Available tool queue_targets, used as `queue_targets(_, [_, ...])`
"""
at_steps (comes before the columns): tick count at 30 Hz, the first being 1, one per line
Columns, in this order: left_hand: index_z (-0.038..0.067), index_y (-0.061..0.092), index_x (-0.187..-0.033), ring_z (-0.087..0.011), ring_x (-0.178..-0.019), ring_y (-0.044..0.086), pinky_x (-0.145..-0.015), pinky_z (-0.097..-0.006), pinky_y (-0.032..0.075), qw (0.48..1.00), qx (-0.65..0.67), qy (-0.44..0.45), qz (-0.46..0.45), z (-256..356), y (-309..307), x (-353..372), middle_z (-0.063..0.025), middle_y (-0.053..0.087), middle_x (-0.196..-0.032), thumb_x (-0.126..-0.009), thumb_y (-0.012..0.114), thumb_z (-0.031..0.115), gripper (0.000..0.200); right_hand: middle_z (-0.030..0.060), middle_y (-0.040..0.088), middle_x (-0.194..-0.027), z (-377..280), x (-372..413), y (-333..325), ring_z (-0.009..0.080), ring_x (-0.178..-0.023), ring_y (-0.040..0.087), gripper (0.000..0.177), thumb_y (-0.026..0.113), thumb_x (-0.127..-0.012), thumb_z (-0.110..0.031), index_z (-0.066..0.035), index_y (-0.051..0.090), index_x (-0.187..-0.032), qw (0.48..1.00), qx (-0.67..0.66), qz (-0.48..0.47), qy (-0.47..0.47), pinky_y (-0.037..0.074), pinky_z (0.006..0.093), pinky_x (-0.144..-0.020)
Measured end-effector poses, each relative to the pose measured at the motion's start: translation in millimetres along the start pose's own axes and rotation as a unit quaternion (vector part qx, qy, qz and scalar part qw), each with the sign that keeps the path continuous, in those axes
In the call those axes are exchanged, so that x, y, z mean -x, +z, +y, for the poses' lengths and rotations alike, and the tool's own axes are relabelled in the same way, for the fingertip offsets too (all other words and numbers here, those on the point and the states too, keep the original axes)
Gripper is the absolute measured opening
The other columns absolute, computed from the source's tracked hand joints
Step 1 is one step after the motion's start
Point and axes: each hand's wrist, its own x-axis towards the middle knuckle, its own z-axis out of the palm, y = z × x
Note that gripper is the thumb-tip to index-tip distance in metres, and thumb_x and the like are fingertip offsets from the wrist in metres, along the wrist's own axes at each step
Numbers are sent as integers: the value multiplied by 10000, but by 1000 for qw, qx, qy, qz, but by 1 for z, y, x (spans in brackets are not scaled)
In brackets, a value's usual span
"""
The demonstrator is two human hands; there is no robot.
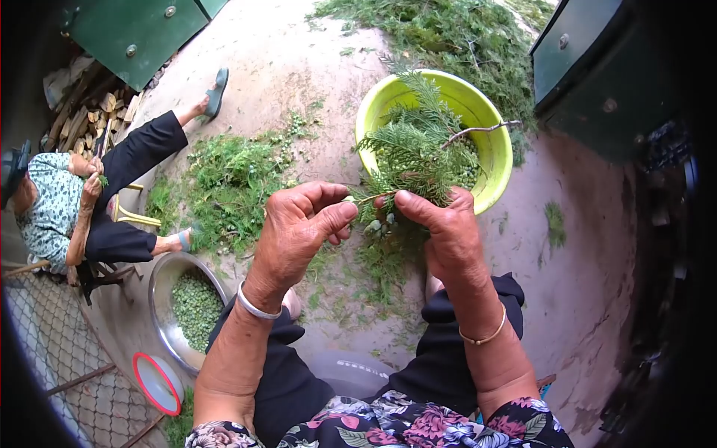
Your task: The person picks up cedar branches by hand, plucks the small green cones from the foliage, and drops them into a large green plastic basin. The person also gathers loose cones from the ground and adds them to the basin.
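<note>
A leafy green branch point(418, 153) with a bare brown stem is held over the yellow-green basin point(489, 168). Its lower stem lies under the thumb of my right hand point(452, 231), whose fingers are closed on it. My left hand point(302, 231) pinches a small pale green seed cone point(349, 199) at the thin twig's tip, between thumb and forefinger. A few bluish-green cones point(382, 222) hang just below the twig, between my hands. More small green cones lie inside the basin, partly hidden by the foliage.
A metal basin point(160, 310) of green cones and a red-rimmed bowl point(179, 396) stand at lower left. Cut greenery point(228, 183) lies on the floor, with a larger pile point(463, 45) behind the yellow-green basin. A seated person point(56, 194) is at far left, near stacked firewood point(97, 119).
</note>
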Motion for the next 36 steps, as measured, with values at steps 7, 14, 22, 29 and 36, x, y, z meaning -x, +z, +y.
queue_targets(7, [-59,609,-899,-89,-550,556,-486,-217,448,999,49,5,-4,-9,3,7,-46,608,-695,-785,681,12,153,72,674,-802,4,4,2,134,-678,636,177,698,-771,-60,2,649,-929,1000,7,0,25,519,275,-662])
queue_targets(14, [-43,613,-904,-74,-546,537,-480,-204,437,997,75,14,-13,-14,12,2,-34,614,-703,-785,697,35,164,74,666,-766,4,3,2,127,-635,625,160,710,-753,-51,8,646,-887,999,-8,42,-26,513,255,-611])
queue_targets(22, [-10,620,-857,-43,-539,511,-467,-182,404,994,-44,65,72,-5,24,-5,-12,606,-679,-812,682,51,98,70,668,-790,1,-1,2,145,-644,628,130,693,-776,-15,-2,650,-898,998,0,70,0,517,266,-620])
queue_targets(29, [-17,617,-849,-39,-505,490,-422,-170,364,994,-32,84,56,4,31,0,-11,601,-672,-817,673,44,89,89,667,-798,4,-8,2,159,-645,637,106,677,-791,5,24,643,-889,994,-44,96,7,530,273,-612])
queue_targets(36, [-18,623,-824,-16,-479,447,-423,-170,335,994,63,90,3,4,30,-2,4,586,-627,-828,639,21,42,101,649,-680,4,-12,0,147,-568,613,82,682,-782,-17,48,642,-751,993,-59,99,13,494,260,-519])
